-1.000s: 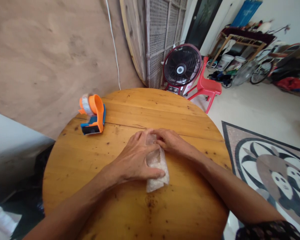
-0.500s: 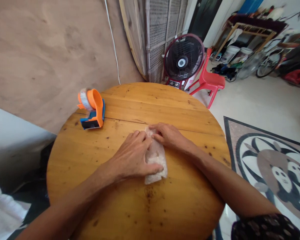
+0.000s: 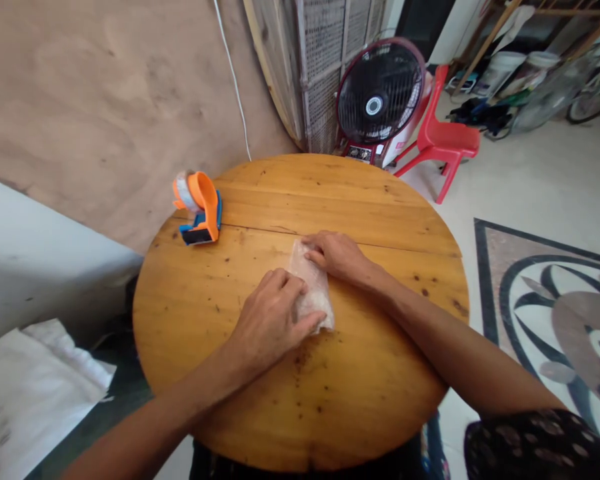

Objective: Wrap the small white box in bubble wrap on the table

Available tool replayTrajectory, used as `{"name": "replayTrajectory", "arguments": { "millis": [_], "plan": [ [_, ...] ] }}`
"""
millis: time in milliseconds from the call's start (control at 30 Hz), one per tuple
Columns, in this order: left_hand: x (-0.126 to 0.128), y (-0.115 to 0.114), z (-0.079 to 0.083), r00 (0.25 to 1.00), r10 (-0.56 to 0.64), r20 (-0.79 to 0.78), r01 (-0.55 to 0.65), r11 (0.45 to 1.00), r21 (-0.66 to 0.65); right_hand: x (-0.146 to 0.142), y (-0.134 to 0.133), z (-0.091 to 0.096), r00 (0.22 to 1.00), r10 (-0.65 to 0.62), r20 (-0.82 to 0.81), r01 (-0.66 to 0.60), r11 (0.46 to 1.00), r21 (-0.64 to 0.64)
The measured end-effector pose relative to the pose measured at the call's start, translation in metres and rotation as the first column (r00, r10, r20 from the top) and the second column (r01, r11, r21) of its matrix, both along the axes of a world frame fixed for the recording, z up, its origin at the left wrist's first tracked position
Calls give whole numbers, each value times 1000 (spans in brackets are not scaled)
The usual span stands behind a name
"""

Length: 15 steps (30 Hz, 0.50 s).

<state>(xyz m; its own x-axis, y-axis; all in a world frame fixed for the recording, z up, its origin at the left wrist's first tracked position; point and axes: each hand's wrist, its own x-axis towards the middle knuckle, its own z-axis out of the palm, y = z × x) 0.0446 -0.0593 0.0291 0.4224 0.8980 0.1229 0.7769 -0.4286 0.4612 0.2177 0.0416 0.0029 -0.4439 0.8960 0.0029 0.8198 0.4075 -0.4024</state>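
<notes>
A small clear plastic bag of white grains (image 3: pixel 314 288) is seen lying on the round wooden worktop (image 3: pixel 360 380). The left grip (image 3: pixel 270 325), a bare hand, is pressed flat over the bag's near half. The fingertips of the right grip (image 3: pixel 338 256) are set on its far end; whether they pinch cannot be told. An orange-and-blue tape dispenser (image 3: pixel 201 209) is stood well apart, near the worktop's far left edge.

Soft, even daylight reaches you: faint shadow under your left hand (image 3: pixel 273 320) on the round wooden table (image 3: pixel 380 400); edges bow, blur.
</notes>
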Motion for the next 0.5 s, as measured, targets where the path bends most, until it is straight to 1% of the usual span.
{"name": "replayTrajectory", "arguments": {
  "millis": [67,133,233,300,333,433,500],
  "plan": [
    [2,-5,-2,998,7,58,-8,1000,16,0,1,0,1000,-5,7,5,1000,-5],
    [3,-8,-2,993,13,117,-12,1000,-8,0,1,0,1000,-9,22,9,1000,-6],
    [4,-14,2,968,89,234,-78,995,-57,0,1,0,999,-13,39,13,1000,4],
    [4,-22,5,957,106,269,-96,994,-49,0,0,1,999,-13,44,13,1000,13],
    [3,-25,6,961,83,262,-77,996,-33,0,0,1,999,-12,46,11,1000,16],
    [-1,-34,3,974,-35,222,24,999,48,1,-1,0,999,-5,51,4,1000,23],
    [-4,-36,-2,972,-68,226,46,994,102,1,0,-1,999,-3,54,1,999,32]
  ]
}}
